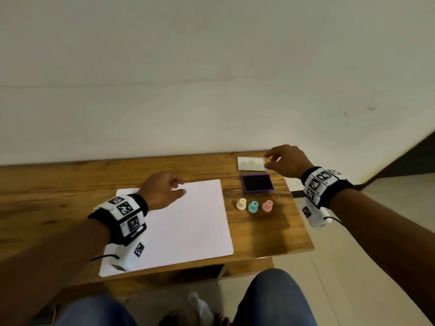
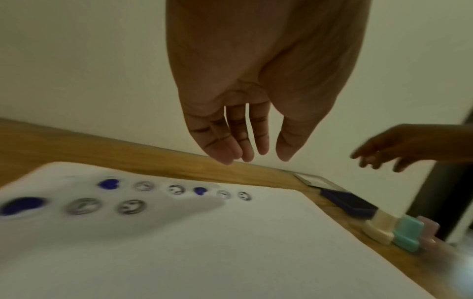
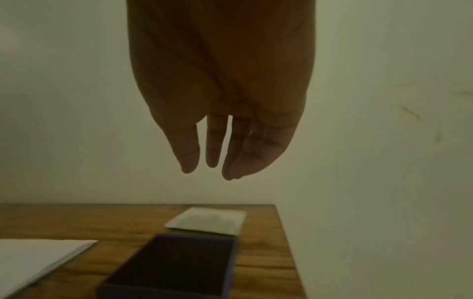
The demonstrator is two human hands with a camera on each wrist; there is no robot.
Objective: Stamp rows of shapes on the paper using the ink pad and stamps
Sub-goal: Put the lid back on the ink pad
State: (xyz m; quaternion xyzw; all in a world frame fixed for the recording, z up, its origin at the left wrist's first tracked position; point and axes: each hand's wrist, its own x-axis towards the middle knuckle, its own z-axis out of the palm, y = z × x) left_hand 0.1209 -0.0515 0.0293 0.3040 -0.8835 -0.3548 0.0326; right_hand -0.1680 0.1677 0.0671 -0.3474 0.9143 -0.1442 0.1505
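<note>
With fingers loose and holding nothing, the right hand (image 1: 286, 162) hangs right of centre, above the clear lid (image 1: 251, 164), ink pad (image 1: 257, 183) just below; the left hand (image 1: 160, 190) idles slack over the paper (image 1: 188, 227).

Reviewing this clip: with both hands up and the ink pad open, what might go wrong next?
1. The left hand hovers above the stamped prints on the paper; lowering it there might smear them if the ink is still wet.
2. The right hand hangs over the white lid, beside the uncovered ink pad; reaching back toward the stamps may brush ink.
</note>
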